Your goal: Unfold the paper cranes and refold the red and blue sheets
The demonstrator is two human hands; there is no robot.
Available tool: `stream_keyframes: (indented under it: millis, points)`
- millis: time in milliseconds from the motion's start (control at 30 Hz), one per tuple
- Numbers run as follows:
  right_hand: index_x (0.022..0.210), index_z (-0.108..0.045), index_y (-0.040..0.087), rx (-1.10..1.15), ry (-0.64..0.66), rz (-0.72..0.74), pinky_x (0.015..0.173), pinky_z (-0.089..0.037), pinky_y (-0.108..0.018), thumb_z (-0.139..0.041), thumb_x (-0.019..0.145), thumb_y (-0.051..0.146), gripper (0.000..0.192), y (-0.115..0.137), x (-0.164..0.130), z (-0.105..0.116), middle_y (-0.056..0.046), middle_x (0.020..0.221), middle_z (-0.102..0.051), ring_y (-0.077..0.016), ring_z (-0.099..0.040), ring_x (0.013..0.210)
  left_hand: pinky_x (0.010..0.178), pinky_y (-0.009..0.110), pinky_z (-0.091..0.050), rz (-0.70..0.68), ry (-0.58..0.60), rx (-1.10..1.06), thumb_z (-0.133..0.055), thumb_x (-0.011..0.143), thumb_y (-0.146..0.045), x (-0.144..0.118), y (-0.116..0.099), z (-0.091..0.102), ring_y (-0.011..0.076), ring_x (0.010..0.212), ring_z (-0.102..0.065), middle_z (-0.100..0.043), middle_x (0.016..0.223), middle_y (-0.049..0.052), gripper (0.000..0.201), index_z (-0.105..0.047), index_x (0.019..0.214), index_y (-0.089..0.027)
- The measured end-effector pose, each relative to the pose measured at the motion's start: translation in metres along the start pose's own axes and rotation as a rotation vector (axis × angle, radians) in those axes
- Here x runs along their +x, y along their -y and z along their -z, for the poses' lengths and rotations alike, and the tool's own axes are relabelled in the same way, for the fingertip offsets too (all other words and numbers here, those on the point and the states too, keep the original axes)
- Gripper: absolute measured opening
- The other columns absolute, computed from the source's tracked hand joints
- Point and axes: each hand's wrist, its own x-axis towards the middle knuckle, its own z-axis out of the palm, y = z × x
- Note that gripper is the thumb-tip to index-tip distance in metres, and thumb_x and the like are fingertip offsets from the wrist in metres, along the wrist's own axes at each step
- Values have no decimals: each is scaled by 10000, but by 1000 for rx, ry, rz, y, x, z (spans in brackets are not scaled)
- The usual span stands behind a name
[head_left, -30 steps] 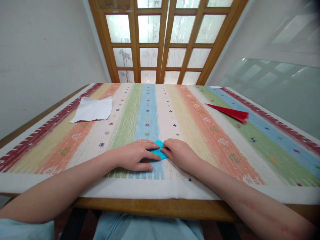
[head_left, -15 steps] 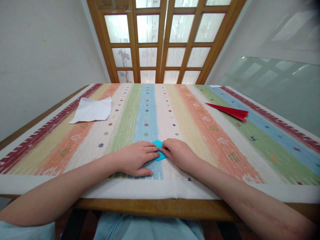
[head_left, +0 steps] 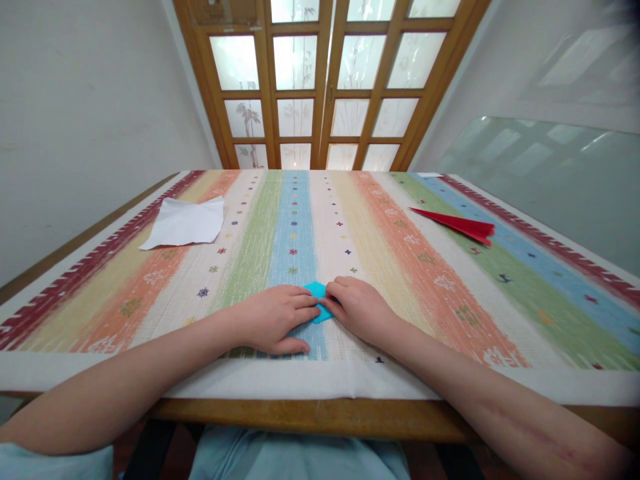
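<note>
A small piece of folded blue paper (head_left: pixel 316 289) lies on the striped tablecloth in front of me, partly covered by my fingers. My left hand (head_left: pixel 277 319) lies flat from the left, fingertips resting on the paper and thumb spread apart on the cloth. From the right, my right hand (head_left: pixel 357 305) has its fingers curled, with thumb and forefinger pinched at the paper's right edge. The folds beneath the fingertips are hidden.
A white sheet of paper (head_left: pixel 186 221) lies at the left of the tablecloth (head_left: pixel 250 377). On the right is a pointed, folded red paper (head_left: pixel 455 225). A wooden glazed door (head_left: pixel 323 87) stands beyond the table, and a glass panel (head_left: pixel 545 180) leans at the right wall.
Both hands stay at the blue paper, with only a very slight shift of the fingers. The view has tilted a little.
</note>
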Motion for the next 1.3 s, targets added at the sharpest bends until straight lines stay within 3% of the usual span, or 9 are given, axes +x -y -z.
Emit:
stream_keyframes:
  millis: [67,133,233,333,533,767,933,1167,1300]
  points:
    - [1024,-691,185,38,-19,25,822,-432,-331,-591,983,369,214,1,-3,7,-86,965,-703,-225,-627,921,1138,465,-372,-3,0,4,-577,929,-551,0,0,-1,351,1292,-550,-648,1329,191,635,-570,1374,-98]
    - [1220,-652,198,76,-29,58,956,-434,-386,-610,966,412,334,0,-6,11,-122,1180,-686,-262,-609,1109,1135,466,-376,-6,-9,4,-585,928,-542,0,1,-1,353,1286,-553,-656,1315,191,637,-569,1377,-91]
    - [1443,-517,218,86,3,54,1116,-355,-500,-624,941,491,581,-4,-10,10,-167,1512,-496,-335,-437,1397,1129,465,-384,-9,-24,6,-587,927,-543,0,1,-2,352,1278,-558,-655,1317,188,628,-577,1370,-98]
    - [1549,-396,252,97,81,-11,1171,-274,-595,-606,945,512,690,-8,-11,5,-168,1638,-319,-371,-265,1512,1130,462,-382,-7,-27,11,-589,932,-533,0,1,-2,352,1284,-556,-668,1307,175,599,-591,1358,-113]
    - [1604,-285,314,111,192,-53,1200,-182,-643,-546,977,479,699,-22,-15,13,-124,1672,-249,-370,-182,1540,1136,463,-377,-7,-23,17,-577,941,-543,-2,1,-2,351,1309,-544,-662,1325,170,618,-573,1390,-119]
    - [1617,-245,324,127,306,-120,1205,-201,-623,-575,942,408,756,-54,-16,18,-106,1673,-254,-381,-177,1539,1163,466,-354,4,-11,13,-578,936,-547,-3,3,-2,347,1324,-538,-624,1386,171,635,-558,1412,-126]
    - [1618,-258,277,128,335,-117,1198,-243,-610,-575,914,310,773,-63,-14,25,-127,1639,-329,-377,-238,1521,1177,456,-340,13,16,16,-553,948,-553,-3,2,-1,345,1342,-522,-605,1409,177,646,-547,1420,-111]
    - [1565,-393,239,217,244,-127,1210,-289,-534,-530,940,279,641,-55,-17,43,-115,1618,-378,-329,-328,1495,1165,478,-349,10,13,8,-537,945,-572,-3,2,-3,359,1332,-526,-599,1413,186,668,-535,1426,-109]
    - [1428,-568,251,351,103,-228,1131,-415,-478,-494,980,349,464,-64,-14,56,-100,1485,-560,-298,-534,1346,1150,490,-364,16,11,10,-557,930,-572,-4,2,-3,364,1322,-534,-596,1415,190,674,-535,1424,-114]
